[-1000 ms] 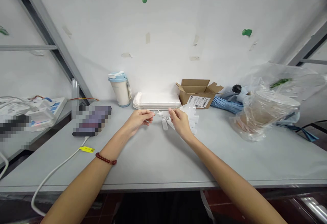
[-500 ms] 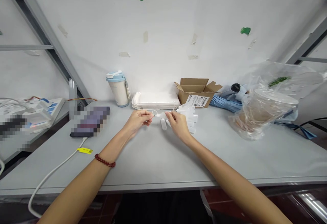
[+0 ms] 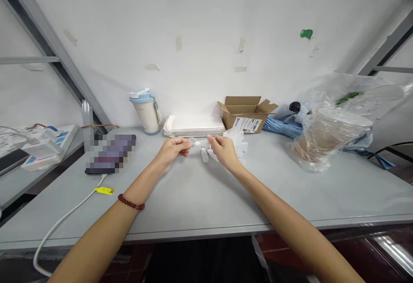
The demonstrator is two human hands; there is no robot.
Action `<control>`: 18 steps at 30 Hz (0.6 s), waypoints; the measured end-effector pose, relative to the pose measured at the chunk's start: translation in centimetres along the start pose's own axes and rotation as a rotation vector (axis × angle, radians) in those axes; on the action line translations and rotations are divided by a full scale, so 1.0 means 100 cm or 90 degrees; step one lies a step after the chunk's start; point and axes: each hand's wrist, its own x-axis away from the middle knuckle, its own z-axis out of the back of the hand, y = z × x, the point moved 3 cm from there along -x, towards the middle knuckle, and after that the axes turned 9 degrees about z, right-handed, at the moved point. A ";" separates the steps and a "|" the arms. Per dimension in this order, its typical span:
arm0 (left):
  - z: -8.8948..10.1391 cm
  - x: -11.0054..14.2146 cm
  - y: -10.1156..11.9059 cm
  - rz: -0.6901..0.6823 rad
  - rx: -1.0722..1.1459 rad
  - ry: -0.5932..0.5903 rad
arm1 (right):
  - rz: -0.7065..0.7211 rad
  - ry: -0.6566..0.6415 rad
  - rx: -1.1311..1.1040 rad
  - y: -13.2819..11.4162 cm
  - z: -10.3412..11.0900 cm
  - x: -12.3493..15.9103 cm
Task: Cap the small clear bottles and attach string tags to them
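Observation:
Both my hands meet above the middle of the grey table [image 3: 200,201]. My left hand [image 3: 172,150] pinches one end of a small white plastic piece [image 3: 197,142]. My right hand [image 3: 222,150] pinches its other end, fingers closed. Just behind and below my right hand lies a pile of similar small white plastic pieces [image 3: 238,143], with one loose piece [image 3: 204,155] on the table between my hands. A red bead bracelet [image 3: 130,202] sits on my left wrist.
A blue-lidded cup [image 3: 145,111], a stack of white trays [image 3: 193,126] and an open cardboard box [image 3: 247,113] line the wall. A phone [image 3: 109,154] with a white cable [image 3: 64,220] lies left. Plastic bags with containers [image 3: 335,130] and a blue umbrella [image 3: 280,128] sit right.
Both hands stay pinched on the white piece, almost still. The camera has shifted slightly, so the scene has slid left and up in the picture.

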 end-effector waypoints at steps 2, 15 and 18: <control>-0.001 0.000 0.002 -0.011 -0.002 0.007 | -0.047 0.001 -0.068 0.002 0.001 -0.003; 0.002 -0.001 0.004 -0.025 0.007 0.005 | -0.131 0.012 -0.230 0.000 0.002 -0.004; 0.010 -0.001 0.003 -0.016 0.024 0.017 | -0.140 0.027 -0.230 0.002 0.005 -0.002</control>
